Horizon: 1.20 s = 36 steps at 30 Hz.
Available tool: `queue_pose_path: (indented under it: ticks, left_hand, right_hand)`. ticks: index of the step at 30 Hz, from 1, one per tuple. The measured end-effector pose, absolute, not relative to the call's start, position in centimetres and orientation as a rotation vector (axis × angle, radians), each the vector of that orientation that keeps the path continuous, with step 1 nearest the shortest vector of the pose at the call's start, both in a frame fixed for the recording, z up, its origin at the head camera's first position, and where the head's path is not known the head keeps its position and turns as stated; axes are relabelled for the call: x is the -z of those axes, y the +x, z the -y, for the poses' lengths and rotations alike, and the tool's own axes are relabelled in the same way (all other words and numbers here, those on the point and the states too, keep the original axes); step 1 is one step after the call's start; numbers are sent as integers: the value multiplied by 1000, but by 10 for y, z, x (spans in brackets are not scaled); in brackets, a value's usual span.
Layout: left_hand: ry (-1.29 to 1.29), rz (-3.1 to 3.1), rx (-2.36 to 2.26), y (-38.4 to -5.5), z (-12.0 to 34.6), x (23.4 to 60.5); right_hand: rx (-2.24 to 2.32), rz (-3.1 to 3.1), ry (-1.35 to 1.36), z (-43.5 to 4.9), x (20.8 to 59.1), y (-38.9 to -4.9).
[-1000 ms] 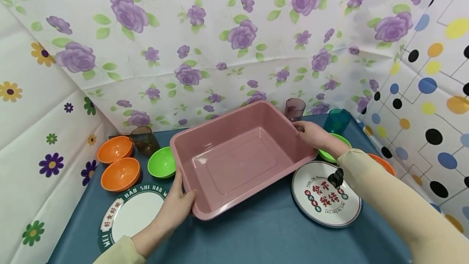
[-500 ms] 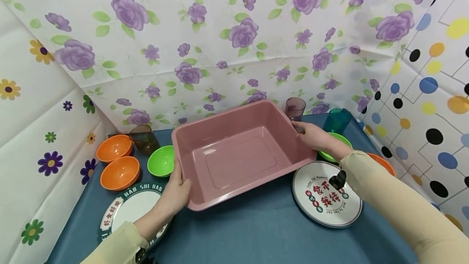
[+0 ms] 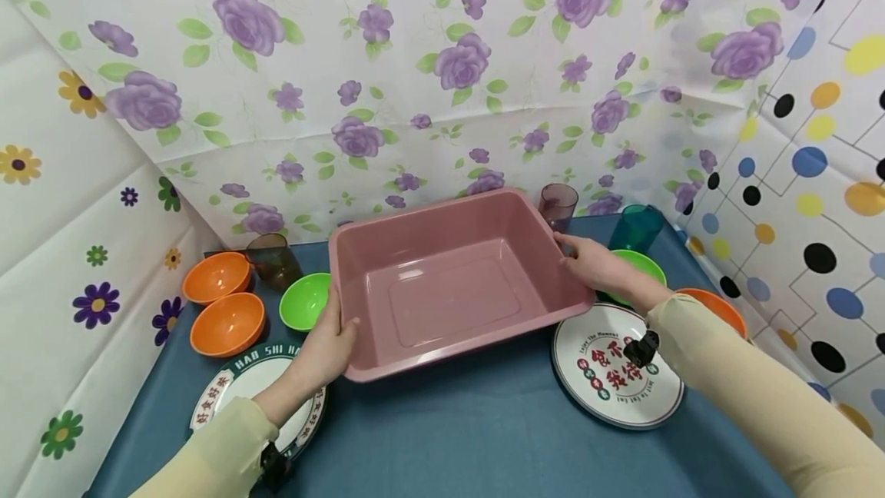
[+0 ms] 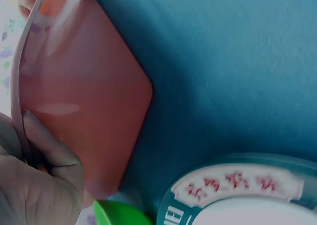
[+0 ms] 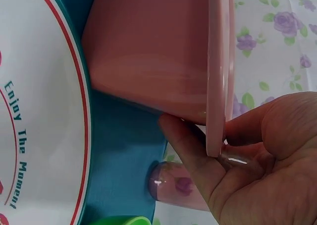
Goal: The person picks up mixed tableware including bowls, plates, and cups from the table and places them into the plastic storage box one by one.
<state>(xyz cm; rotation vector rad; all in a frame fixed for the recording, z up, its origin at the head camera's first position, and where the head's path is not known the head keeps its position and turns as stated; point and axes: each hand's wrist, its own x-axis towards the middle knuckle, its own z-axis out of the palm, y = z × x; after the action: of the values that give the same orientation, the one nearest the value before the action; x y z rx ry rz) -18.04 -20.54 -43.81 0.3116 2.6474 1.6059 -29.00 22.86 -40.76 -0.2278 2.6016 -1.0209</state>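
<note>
Green-rimmed plate (image 3: 250, 380): left of the basin and nearer me; a dropped corner could strike it.
Printed plate (image 3: 600, 371): near the basin's right corner; lowering carelessly could catch its edge.
Left hand (image 3: 330, 340): fingers curled, gripping the basin's left rim; a slip would tip that end.
Pink basin (image 3: 456, 294): between my hands, skewed; I cannot tell whether its base touches the table.
Green bowl (image 3: 303, 300): just left of the basin; a sideways swing could shove it.
Right hand (image 3: 596, 263): pinching the basin's right rim.
Pink cup (image 3: 557, 204): just behind the basin's right end; a backward push could topple it.
</note>
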Motion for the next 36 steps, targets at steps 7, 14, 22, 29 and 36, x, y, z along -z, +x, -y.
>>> queue_pose_path:
  ticks: [7,14,22,29,36]
  left_hand:
    - [297,-2596,-1547,-191,215,436]
    - [276,-2601,-1483,-199,220,435]
    - [266,-2620,-1402,-210,226,435]
    - [229,-2621,-1350,-213,228,434]
    - [221,-2583,-1360,-214,225,431]
  right_hand:
    - [1035,-2606,-247,-230,409,-285]
    - [1025,-2620,-231,-229,411,-282]
    - [1026,-2641,-246,-228,413,-277]
    - [817,-2845,-310,-217,424,-272]
    - [727,-2928,-277,-208,434,-264]
